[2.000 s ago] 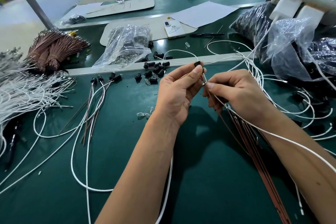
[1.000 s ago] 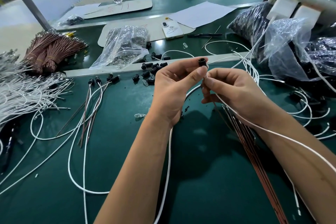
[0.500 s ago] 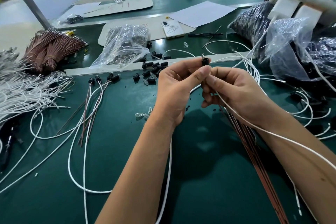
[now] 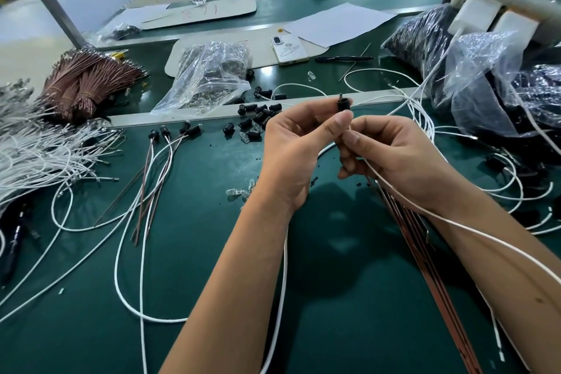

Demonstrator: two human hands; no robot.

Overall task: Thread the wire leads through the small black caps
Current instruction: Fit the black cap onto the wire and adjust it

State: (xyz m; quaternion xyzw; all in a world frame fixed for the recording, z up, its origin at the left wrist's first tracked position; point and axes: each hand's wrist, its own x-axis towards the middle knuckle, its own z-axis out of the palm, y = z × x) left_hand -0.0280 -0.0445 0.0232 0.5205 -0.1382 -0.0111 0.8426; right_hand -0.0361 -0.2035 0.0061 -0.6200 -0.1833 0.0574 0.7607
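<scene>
A small black cap (image 4: 343, 105) is pinched between the thumb and forefinger of my left hand (image 4: 299, 150), above the green table. A short metal tip pokes out of the cap's top. My right hand (image 4: 394, 159) pinches the leads just below the cap: a white wire (image 4: 455, 223) that trails over my right forearm and thin brown wires (image 4: 425, 267) that run down to the lower right. Loose black caps (image 4: 258, 120) lie in a heap beyond my left hand. Several capped wire pairs (image 4: 170, 143) lie to the left.
A brown wire bundle (image 4: 88, 79) and a mass of white wires (image 4: 33, 149) fill the left. A clear bag (image 4: 209, 79), a phone (image 4: 288, 48), a pen (image 4: 343, 58) and paper (image 4: 340, 23) lie behind. Plastic bags of dark parts (image 4: 485, 79) crowd the right. Small glass bulbs (image 4: 239, 193) lie near my left wrist.
The cap has slid onto the leads: two seconds ago the wire end sat beside it, now a metal tip sticks out of its top. Both hands rose slightly and closed together.
</scene>
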